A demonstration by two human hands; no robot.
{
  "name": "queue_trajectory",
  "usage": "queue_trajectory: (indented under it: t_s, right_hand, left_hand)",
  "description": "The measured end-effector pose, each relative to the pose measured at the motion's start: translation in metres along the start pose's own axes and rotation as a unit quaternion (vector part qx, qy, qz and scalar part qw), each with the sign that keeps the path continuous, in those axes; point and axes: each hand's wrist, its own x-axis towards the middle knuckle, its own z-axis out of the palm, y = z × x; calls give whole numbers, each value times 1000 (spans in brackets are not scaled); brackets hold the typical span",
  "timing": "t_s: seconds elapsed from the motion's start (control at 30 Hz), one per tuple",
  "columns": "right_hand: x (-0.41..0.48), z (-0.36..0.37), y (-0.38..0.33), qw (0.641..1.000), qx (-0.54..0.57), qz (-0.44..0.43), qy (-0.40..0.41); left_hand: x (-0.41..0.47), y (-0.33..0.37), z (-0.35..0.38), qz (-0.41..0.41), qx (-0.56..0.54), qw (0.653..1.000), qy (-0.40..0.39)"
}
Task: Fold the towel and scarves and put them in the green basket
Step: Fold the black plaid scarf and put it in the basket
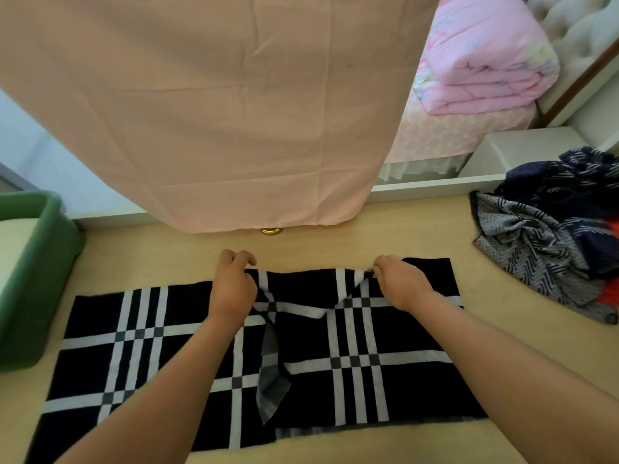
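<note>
A black scarf with white plaid stripes (361, 380) lies spread across the light wooden table, its right part folded over the left. My left hand (232, 289) pinches the far edge of the folded layer near the middle. My right hand (400, 283) pinches the same far edge further right, with a corner turned up between the two hands. The green basket (37, 279) stands at the left edge of the table with a pale folded cloth inside it. A heap of unfolded scarves (556, 229), navy, grey zigzag and orange, lies at the right.
A pink sheet (214, 105) hangs down behind the table to its far edge. A small brass object (271, 231) peeks out beneath it. A folded pink quilt (482, 58) rests on a bed at the back right.
</note>
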Motion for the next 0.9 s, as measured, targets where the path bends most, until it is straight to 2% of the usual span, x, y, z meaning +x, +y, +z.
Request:
queue_trajectory:
  t_s: [0.1,0.2,0.37,0.43,0.53,0.6,0.7,0.8,0.9]
  right_hand:
    - [5,-1,-5,1000,13,10,-16]
    - [10,2,-5,999,-26,3,-25]
    - [20,7,-8,991,-132,29,23]
    - [23,6,-11,985,-169,35,19]
    - [25,8,-18,979,-198,34,39]
    - [21,13,-23,982,-173,16,69]
    - [1,20,-30,991,-95,-49,86]
    - [-30,29,-39,994,-27,-100,43]
    - [-63,38,-44,989,27,-142,-10]
  left_hand:
    - [11,-9,0,-68,98,992,-43]
    - [13,-17,4,-106,181,974,-88]
    - [7,-40,6,11,188,982,-23]
    - [7,-47,5,4,199,980,-18]
    - [3,-54,7,-11,256,964,-74]
    - [-5,-54,7,5,268,963,-42]
    - [-25,-47,7,111,234,966,-4]
    - [-54,-35,9,246,178,949,-85]
    - [-90,-29,14,325,203,908,-170]
